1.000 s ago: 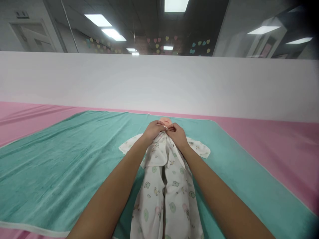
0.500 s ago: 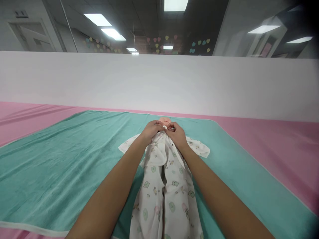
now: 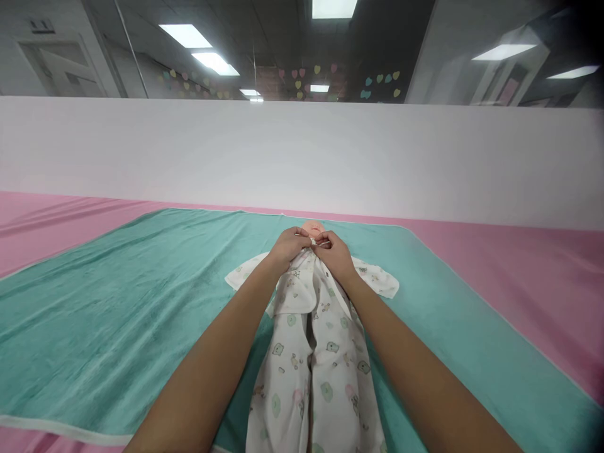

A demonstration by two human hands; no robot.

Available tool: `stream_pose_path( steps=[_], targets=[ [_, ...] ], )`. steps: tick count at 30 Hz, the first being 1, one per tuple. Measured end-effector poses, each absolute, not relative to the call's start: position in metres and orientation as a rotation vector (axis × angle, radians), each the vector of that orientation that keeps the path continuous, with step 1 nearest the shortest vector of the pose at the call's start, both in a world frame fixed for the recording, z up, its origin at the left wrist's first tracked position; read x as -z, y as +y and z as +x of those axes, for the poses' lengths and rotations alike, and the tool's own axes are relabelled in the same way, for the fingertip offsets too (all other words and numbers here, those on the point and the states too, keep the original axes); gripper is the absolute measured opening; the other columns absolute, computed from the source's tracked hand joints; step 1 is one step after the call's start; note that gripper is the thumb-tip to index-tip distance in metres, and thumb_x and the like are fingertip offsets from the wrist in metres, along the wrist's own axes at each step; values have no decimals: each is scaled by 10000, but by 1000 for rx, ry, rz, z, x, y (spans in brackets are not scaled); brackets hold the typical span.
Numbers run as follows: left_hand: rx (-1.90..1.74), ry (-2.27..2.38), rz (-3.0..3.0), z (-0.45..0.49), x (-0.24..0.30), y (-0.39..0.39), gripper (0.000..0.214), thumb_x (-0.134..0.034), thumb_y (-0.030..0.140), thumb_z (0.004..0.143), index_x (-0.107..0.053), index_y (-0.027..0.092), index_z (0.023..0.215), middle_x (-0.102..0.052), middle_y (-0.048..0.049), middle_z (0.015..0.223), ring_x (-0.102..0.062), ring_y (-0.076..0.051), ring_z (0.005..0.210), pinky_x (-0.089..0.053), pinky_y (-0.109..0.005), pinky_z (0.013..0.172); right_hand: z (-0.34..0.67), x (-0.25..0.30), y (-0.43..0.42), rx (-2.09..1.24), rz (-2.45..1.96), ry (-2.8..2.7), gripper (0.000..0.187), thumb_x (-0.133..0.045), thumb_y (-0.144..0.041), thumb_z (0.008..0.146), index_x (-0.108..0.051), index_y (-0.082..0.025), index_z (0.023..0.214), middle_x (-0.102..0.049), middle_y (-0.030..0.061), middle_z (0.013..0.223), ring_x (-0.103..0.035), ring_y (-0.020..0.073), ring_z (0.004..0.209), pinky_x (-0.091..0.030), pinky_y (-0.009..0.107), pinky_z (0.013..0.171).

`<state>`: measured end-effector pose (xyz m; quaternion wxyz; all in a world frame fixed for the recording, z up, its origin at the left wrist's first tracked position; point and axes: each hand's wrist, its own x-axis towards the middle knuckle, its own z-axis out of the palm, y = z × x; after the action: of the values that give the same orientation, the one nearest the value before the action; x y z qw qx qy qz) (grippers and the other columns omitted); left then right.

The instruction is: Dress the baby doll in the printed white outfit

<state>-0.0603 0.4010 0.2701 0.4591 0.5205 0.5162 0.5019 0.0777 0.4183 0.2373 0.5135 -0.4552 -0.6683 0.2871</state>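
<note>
A baby doll (image 3: 313,228) lies on its back, dressed in a white baby jacket (image 3: 296,288) and matching trousers (image 3: 325,377), both printed with small green and brown figures. At the jacket's neckline, just below the doll's face, my left hand (image 3: 290,245) pinches the fabric edge. My right hand (image 3: 334,251) grips the same collar from the other side, its fingertips almost meeting those of the left. Lower down, the jacket front hangs apart, with a dark snap visible on the right flap. Whatever fastener sits between my fingertips is hidden.
Under the doll lies a teal blanket (image 3: 141,302) with a white border, spread over a pink sheet (image 3: 509,277). Behind it stands a low white wall (image 3: 302,157) topped by a reflective glass panel (image 3: 340,56). Both jacket sleeves are spread out sideways.
Very little differs. Both hands stay pinched at the collar with a slight shift of the fingertips, and the view has moved slightly.
</note>
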Motion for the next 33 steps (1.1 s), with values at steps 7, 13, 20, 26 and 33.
stream_pose_path(
  steps=[7,13,20,26,33],
  targets=[
    [-1223,1363,1362,-58,-270,402,232,-662,173,561,-521,181,747,-549,12,622,-498,-124,583,-341,-226,532,79,-235,419,-744,-1080,-1585,194,-604,-278,662,-619,-214,844,-639,1,841,-566,161,728,-445,297,715],
    [-1243,1479,1458,-57,-270,404,230,-642,130,562,-542,179,763,-602,-12,735,-531,-140,669,-370,-242,606,79,-231,423,-788,-1050,-1521,171,-605,-276,658,-624,-185,801,-640,18,792,-578,169,736,-454,298,723],
    [-1220,1425,1350,-59,-273,399,212,-636,158,577,-543,193,764,-517,21,578,-463,-123,535,-318,-236,517,78,-231,424,-807,-1028,-1509,189,-607,-274,658,-603,-182,823,-634,20,806,-572,160,722,-458,291,709],
    [-1191,1367,1267,-59,-276,395,232,-622,154,578,-506,204,773,-453,49,502,-402,-105,451,-280,-226,467,78,-231,424,-797,-1017,-1531,205,-623,-287,659,-580,-191,835,-626,14,827,-556,151,697,-449,294,697],
    [-1256,1348,1478,-57,-265,404,224,-662,150,611,-585,170,821,-615,-14,752,-560,-134,682,-401,-232,621,80,-233,423,-841,-1016,-1478,184,-625,-299,678,-605,-189,823,-648,32,843,-602,187,801,-467,315,763]
  ],
)
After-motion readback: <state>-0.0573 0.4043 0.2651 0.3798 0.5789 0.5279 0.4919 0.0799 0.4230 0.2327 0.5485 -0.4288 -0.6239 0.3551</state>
